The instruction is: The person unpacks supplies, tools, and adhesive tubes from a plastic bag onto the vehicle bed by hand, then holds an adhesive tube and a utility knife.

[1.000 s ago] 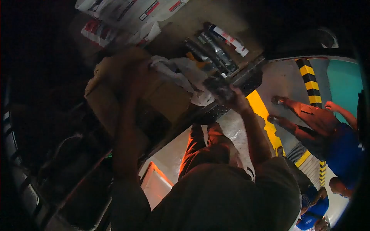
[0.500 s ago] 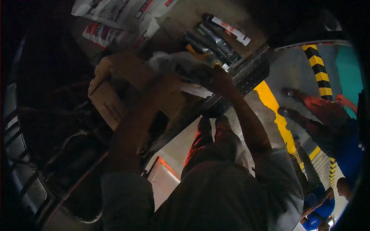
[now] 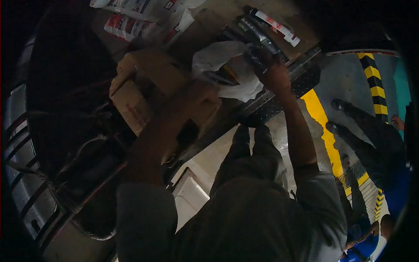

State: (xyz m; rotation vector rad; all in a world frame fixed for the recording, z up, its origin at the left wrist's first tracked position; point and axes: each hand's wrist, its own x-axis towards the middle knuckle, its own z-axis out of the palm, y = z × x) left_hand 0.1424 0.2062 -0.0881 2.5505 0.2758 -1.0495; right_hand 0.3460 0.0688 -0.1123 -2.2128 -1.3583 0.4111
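Now the two hands are apart, above the middle of the frame. The right hand (image 3: pixel 276 77) is clamped on a dark item (image 3: pixel 256 59), just over the right part of a clear bag (image 3: pixel 212 54). The left hand (image 3: pixel 203 91) is at the bag's lower left edge; in this dim light I can't tell whether it grips it. A box (image 3: pixel 131 101) stands left of the bag, tubes (image 3: pixel 276 28) lie upper right, and printed packs (image 3: pixel 128 27) lie upper left.

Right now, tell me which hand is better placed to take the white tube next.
Likely the right hand: though apparently holding a dark item, it's nearer the white tube than the left hand.
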